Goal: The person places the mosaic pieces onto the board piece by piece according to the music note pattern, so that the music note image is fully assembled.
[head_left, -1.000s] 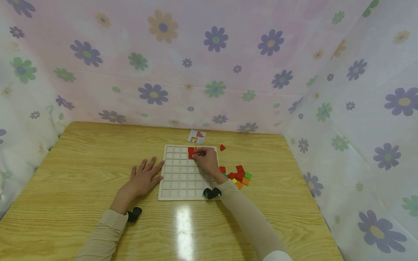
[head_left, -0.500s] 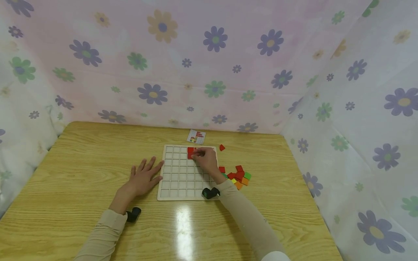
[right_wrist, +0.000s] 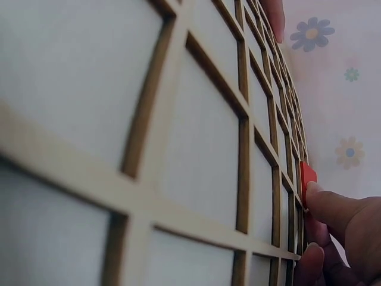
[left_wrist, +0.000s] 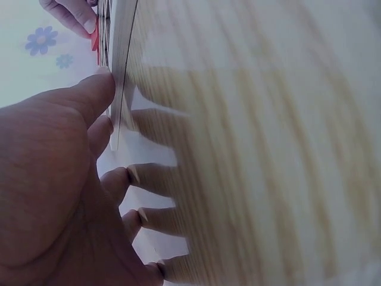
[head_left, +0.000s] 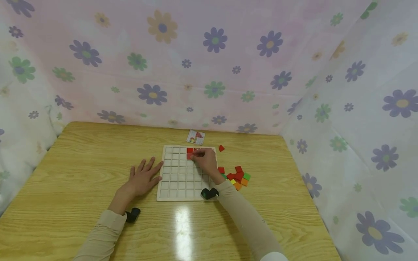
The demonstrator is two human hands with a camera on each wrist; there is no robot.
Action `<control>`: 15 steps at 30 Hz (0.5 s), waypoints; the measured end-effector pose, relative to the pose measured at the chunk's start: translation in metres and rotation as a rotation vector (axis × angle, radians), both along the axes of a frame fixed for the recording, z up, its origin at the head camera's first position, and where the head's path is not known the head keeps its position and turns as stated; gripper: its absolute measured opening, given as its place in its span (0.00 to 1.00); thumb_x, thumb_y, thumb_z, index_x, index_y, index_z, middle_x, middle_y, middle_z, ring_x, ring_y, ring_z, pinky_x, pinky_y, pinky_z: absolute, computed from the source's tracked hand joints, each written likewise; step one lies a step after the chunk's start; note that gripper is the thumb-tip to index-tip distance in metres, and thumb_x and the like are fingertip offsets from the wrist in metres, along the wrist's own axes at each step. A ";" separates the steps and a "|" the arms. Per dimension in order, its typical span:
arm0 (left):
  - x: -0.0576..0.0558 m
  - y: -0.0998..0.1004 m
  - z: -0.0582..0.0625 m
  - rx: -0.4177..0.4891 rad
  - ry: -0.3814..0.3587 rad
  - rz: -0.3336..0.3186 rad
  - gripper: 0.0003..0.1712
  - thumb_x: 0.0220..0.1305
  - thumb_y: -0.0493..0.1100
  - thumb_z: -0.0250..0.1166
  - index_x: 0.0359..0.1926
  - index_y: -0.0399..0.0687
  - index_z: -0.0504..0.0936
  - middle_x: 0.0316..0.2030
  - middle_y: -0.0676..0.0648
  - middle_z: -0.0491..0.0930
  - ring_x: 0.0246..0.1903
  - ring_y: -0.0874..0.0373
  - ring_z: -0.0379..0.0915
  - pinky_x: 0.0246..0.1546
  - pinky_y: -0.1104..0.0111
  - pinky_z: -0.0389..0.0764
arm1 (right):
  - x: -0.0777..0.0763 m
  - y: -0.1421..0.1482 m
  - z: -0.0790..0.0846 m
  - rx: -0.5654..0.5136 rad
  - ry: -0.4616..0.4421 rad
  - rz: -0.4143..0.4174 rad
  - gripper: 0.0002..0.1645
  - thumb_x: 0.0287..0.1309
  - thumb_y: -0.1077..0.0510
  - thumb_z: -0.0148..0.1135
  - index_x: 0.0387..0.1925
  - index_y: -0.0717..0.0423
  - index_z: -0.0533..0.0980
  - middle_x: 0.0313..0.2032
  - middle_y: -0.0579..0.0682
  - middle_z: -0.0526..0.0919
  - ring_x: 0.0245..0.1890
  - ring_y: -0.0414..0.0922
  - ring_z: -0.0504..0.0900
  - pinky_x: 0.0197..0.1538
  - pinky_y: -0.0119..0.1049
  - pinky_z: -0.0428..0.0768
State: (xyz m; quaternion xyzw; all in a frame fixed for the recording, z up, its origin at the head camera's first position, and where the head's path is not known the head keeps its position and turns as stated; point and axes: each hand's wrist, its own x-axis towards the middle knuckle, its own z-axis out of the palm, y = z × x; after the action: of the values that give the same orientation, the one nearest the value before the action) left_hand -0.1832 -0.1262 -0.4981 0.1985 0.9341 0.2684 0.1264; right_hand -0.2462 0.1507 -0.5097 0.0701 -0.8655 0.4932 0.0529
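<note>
A pale wooden grid board [head_left: 178, 185] lies on the table. Two red square tiles, an upper one [head_left: 190, 150] and a lower one [head_left: 189, 156], sit in its far rows. Over the board's far right part, my right hand [head_left: 206, 159] pinches the lower red tile with its fingertips; more red shows partly behind the fingers. In the right wrist view the thumb lies against a red tile [right_wrist: 307, 177], the other fingers bent beneath. My left hand [head_left: 141, 181] rests with spread fingers on the table, its thumb and index tip at the board's left edge.
Right of the board lies a loose pile of red, orange, yellow and green tiles [head_left: 239, 176]. One rounded red piece [head_left: 221, 148] lies apart, near the far right corner. Behind the board is a printed picture card [head_left: 196, 137]. A flowered curtain [head_left: 183, 72] surrounds the table.
</note>
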 end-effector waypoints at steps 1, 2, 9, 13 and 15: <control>0.000 0.000 0.000 0.003 -0.002 -0.001 0.35 0.79 0.53 0.53 0.80 0.47 0.57 0.79 0.31 0.44 0.76 0.25 0.32 0.67 0.25 0.33 | 0.000 0.000 0.000 0.000 0.005 0.001 0.08 0.60 0.65 0.72 0.39 0.66 0.87 0.39 0.60 0.89 0.39 0.55 0.87 0.46 0.45 0.85; 0.000 0.000 0.000 0.003 0.001 -0.004 0.35 0.79 0.53 0.53 0.79 0.47 0.58 0.79 0.31 0.44 0.76 0.25 0.32 0.66 0.25 0.34 | 0.000 0.000 -0.001 -0.001 0.011 0.001 0.07 0.60 0.65 0.72 0.39 0.66 0.87 0.39 0.60 0.89 0.39 0.55 0.87 0.46 0.45 0.85; -0.001 0.000 -0.004 0.006 0.015 -0.001 0.35 0.79 0.53 0.54 0.80 0.48 0.57 0.79 0.32 0.43 0.76 0.26 0.32 0.66 0.25 0.33 | 0.000 0.000 0.000 -0.026 0.029 -0.002 0.07 0.59 0.66 0.72 0.38 0.67 0.87 0.38 0.61 0.89 0.39 0.55 0.87 0.45 0.44 0.85; -0.002 -0.001 -0.005 0.015 0.017 0.001 0.36 0.79 0.52 0.54 0.80 0.48 0.57 0.79 0.32 0.43 0.76 0.25 0.31 0.66 0.25 0.32 | -0.001 -0.001 0.000 -0.033 0.025 -0.004 0.07 0.59 0.66 0.73 0.38 0.67 0.87 0.38 0.61 0.89 0.39 0.55 0.88 0.46 0.44 0.86; -0.002 -0.001 -0.006 0.017 0.015 0.001 0.36 0.79 0.52 0.54 0.80 0.48 0.57 0.79 0.32 0.43 0.76 0.25 0.31 0.66 0.25 0.32 | -0.001 -0.001 0.000 -0.033 0.024 -0.002 0.07 0.58 0.66 0.73 0.38 0.67 0.87 0.38 0.61 0.89 0.39 0.56 0.88 0.46 0.44 0.86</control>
State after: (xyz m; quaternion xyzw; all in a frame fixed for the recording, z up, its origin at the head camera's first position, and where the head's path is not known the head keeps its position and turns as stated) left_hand -0.1854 -0.1276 -0.5040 0.2013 0.9328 0.2748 0.1176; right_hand -0.2474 0.1499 -0.5097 0.0743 -0.8566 0.5064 0.0651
